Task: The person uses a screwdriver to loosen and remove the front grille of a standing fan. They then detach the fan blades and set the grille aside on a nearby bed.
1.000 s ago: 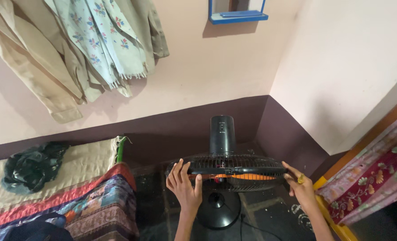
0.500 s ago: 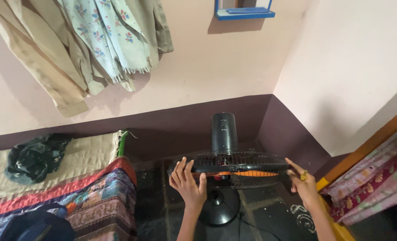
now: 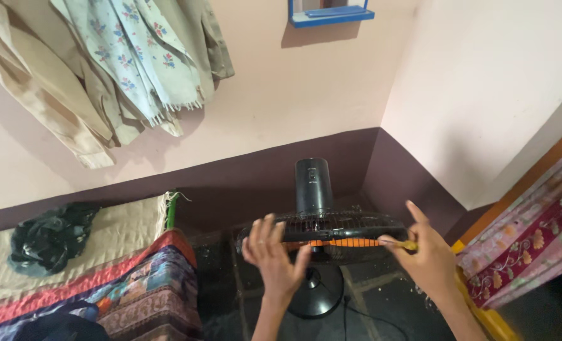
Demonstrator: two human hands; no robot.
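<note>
Left hand [image 3: 274, 262]: formerly flat against fan guard [image 3: 322, 235] rim with thumb hooked on front; now shifted slightly right, fingers spread and blurred, thumb raised toward orange blades [image 3: 344, 242]. Right hand [image 3: 423, 259]: formerly at guard's right edge; now moved inward, overlapping the guard's right end, fingers pinching at front, index raised.

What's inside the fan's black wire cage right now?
Inside the fan cage, orange blades show through the front bars. The hub is hidden behind the cage rim, and both hands, left and right, cover its sides.
</note>
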